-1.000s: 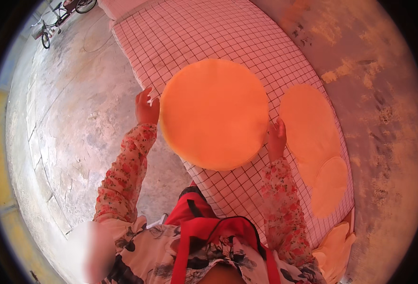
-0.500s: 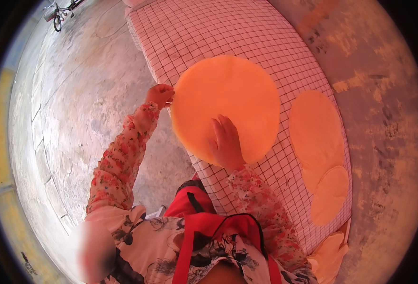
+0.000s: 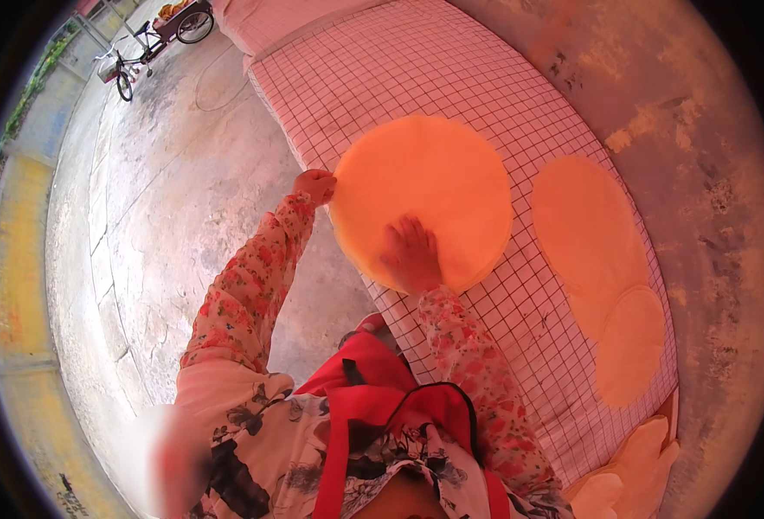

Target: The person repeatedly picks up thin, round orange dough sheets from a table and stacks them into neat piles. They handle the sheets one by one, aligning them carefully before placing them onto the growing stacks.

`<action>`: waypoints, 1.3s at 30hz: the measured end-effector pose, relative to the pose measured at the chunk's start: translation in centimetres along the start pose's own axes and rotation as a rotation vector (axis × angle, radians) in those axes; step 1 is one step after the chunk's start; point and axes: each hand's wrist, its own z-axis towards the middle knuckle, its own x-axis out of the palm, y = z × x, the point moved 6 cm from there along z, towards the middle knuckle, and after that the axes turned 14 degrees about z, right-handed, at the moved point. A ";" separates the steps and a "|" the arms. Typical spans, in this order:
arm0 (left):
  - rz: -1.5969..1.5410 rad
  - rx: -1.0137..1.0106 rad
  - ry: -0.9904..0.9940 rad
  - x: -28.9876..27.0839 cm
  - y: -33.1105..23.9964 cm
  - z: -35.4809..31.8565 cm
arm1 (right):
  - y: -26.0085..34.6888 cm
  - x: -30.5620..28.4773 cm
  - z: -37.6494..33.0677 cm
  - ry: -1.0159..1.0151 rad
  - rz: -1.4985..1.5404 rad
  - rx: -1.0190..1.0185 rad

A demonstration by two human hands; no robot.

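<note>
A round, flat yellow-orange sheet (image 3: 434, 173), perhaps the top one of a thin stack, lies on a cloth with a grid pattern (image 3: 546, 311). At its left edge my left hand (image 3: 315, 185) is closed, pinching the rim between thumb and fingers. My right hand (image 3: 413, 258) rests palm down on the near part of the sheet, fingers laid out over the surface and holding nothing. Right of the sheet lie a long oval orange piece (image 3: 577, 216) and a smaller oval one (image 3: 631, 346), which overlap. What the sheets are made of I cannot tell.
The cloth covers a long table whose left edge runs beside my left hand. More orange pieces (image 3: 637, 471) lie at the near right corner. A cargo tricycle (image 3: 153, 43) stands far left on the concrete floor (image 3: 183, 173), near a yellow-painted wall (image 3: 23, 251).
The view has shifted, bringing more of the tricycle into sight. My left hand still pinches the sheet's left edge. My right hand stays on the sheet, its fingers slightly more bent.
</note>
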 end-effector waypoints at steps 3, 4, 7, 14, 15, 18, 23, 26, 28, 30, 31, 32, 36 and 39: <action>-0.067 -0.002 0.039 0.7 -1.3 0.4 | -0.2 0.0 0.2 0.008 -0.012 0.012; -0.058 -0.007 0.034 1.1 -2.0 0.0 | -0.5 0.1 0.0 0.012 -0.004 0.025; -0.016 0.017 0.103 1.0 -2.8 1.3 | -0.2 0.0 0.3 0.006 0.018 0.034; 0.029 -0.098 0.484 1.5 -2.8 3.8 | 0.3 -2.7 1.7 -0.037 0.270 0.124; 0.028 -0.127 0.544 1.6 -2.6 3.4 | 1.0 -3.5 2.4 -0.122 0.290 0.184; 0.039 -0.098 0.656 2.2 -3.5 3.3 | 3.1 -5.1 6.1 -0.368 0.400 0.371; -0.102 -0.114 0.797 2.5 -5.2 2.4 | 5.6 -1.4 12.2 -0.545 0.612 0.606; -0.146 -0.115 0.864 2.7 -6.2 1.9 | 7.3 -0.9 14.2 -0.513 0.373 0.584; -0.186 -0.139 0.884 2.8 -6.3 1.1 | 7.5 -0.8 14.3 -0.538 0.283 0.562; -0.228 -0.157 0.880 2.9 -6.2 0.9 | 6.9 -0.6 14.2 -0.558 0.270 0.539; -0.251 -0.165 0.868 3.2 -6.0 1.1 | 6.2 -0.5 14.1 -0.565 0.300 0.528; -0.274 -0.175 0.856 3.3 -5.8 1.1 | 5.8 -0.6 14.0 -0.570 0.330 0.519; -0.198 -0.191 0.726 2.9 -4.4 1.8 | 3.7 -2.5 11.8 -0.646 0.723 0.667; -0.142 -0.174 0.663 2.8 -2.8 3.1 | 1.4 -11.6 7.6 -0.883 1.028 0.606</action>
